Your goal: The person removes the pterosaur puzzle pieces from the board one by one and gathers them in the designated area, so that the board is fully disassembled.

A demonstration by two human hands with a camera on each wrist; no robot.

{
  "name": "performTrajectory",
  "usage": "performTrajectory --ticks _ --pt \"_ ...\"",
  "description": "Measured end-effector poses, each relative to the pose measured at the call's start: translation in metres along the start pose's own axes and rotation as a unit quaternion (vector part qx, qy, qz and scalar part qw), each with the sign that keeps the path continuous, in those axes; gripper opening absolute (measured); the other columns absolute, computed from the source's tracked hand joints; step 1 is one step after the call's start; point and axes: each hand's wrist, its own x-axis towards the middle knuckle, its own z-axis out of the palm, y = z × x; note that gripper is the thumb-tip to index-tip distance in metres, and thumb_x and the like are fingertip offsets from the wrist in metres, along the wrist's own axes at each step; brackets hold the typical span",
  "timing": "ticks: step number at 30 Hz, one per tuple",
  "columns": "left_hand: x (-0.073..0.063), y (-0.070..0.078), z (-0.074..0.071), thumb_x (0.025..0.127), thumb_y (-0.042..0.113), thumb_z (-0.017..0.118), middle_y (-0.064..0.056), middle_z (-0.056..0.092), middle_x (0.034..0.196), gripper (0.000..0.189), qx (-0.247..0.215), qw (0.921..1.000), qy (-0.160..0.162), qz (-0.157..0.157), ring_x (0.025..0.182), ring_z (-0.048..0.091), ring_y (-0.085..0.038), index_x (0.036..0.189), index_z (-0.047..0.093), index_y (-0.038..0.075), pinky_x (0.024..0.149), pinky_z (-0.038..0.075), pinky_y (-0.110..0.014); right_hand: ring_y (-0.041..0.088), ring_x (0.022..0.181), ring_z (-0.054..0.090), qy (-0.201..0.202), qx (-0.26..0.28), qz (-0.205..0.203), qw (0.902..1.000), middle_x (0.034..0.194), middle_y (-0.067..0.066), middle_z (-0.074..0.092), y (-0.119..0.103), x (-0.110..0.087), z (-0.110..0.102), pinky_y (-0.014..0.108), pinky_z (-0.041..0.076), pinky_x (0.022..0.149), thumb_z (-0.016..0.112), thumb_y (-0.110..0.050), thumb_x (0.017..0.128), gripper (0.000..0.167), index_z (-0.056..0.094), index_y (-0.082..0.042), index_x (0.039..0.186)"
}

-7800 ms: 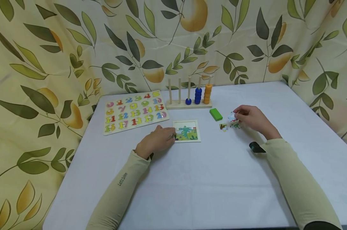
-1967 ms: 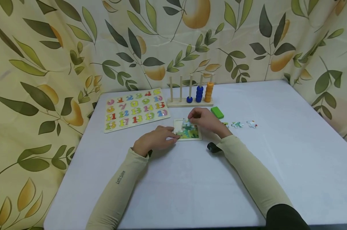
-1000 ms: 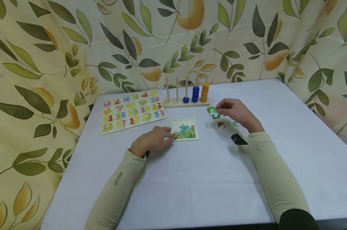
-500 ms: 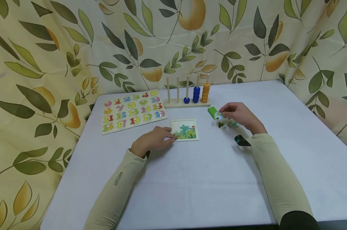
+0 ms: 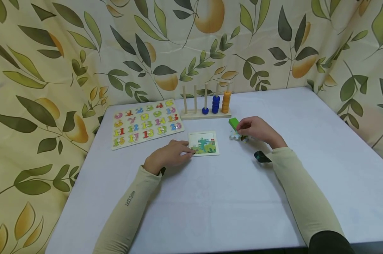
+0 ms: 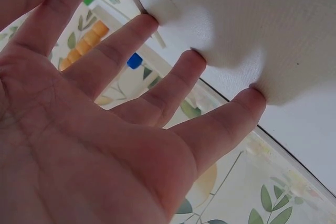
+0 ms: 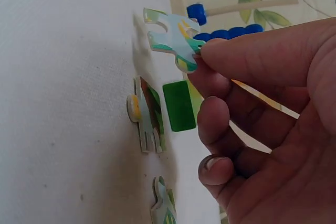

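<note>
My right hand point(image 5: 259, 131) pinches a jigsaw piece point(image 7: 173, 34) between thumb and fingers, close over the table in front of the green block point(image 5: 234, 122). The piece is pale blue with green and yellow marks. Below it in the right wrist view lie two more jigsaw pieces, one with brown and green point(image 7: 150, 114) and another with green stripes point(image 7: 165, 205). My left hand point(image 5: 169, 157) rests with spread fingers at the left edge of a small white-rimmed puzzle tray point(image 5: 217, 145). A green dinosaur picture point(image 5: 205, 145) fills its lower part; the upper part is pale.
A number puzzle board point(image 5: 148, 123) lies at the back left. Beside it stands a wooden peg stand point(image 5: 191, 115) with blue beads point(image 5: 216, 104) and orange beads point(image 5: 226, 102) on its pegs. A leaf-patterned curtain point(image 5: 178, 46) hangs behind the white-covered table point(image 5: 223, 197).
Two seconds ago my right hand held a jigsaw piece over the tray; it has since moved right with a piece, then lowered it before the green block. My left hand stays at the tray.
</note>
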Motion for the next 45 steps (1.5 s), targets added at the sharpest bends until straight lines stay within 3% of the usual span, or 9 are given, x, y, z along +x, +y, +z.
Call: performTrajectory --ticks 15,29,38,45 --pt "-0.002 0.002 -0.002 0.114 0.028 0.055 -0.02 0.044 0.164 0.039 -0.004 1.0 0.005 -0.003 0.15 0.038 -0.045 0.147 0.067 0.012 0.122 0.032 -0.055 0.03 0.097 0.057 -0.005 -0.045 -0.014 0.9989 0.108 0.014 0.072 0.002 0.005 0.008 0.038 0.049 0.081 0.066 -0.005 0.102 0.014 0.074 0.002 0.112" --pt "0.0 -0.001 0.001 0.114 0.029 0.055 -0.019 0.045 0.164 0.039 -0.006 1.0 0.005 -0.004 0.15 0.039 -0.044 0.147 0.068 0.014 0.122 0.032 -0.055 0.032 0.098 0.058 -0.005 -0.08 -0.024 0.9965 0.108 0.014 0.072 -0.001 0.006 0.01 0.041 0.049 0.083 0.065 -0.004 0.102 0.013 0.074 0.0 0.11" --pt "0.0 0.0 0.0 0.114 0.028 0.054 -0.02 0.045 0.164 0.039 -0.005 0.9999 0.008 -0.007 0.15 0.038 -0.045 0.147 0.068 0.013 0.122 0.031 -0.055 0.034 0.107 0.057 -0.006 -0.032 -0.008 0.9995 0.117 0.016 0.07 -0.003 -0.006 -0.008 0.047 0.048 0.094 0.066 -0.01 0.105 0.019 0.073 0.001 0.119" --pt "0.001 0.0 0.001 0.114 0.029 0.054 -0.019 0.045 0.164 0.039 -0.003 1.0 0.004 -0.005 0.149 0.039 -0.045 0.147 0.068 0.015 0.121 0.033 -0.055 0.032 0.107 0.056 -0.012 -0.03 -0.007 0.9994 0.117 0.013 0.07 -0.002 -0.023 -0.011 0.041 0.05 0.091 0.066 -0.011 0.105 0.02 0.073 0.0 0.12"
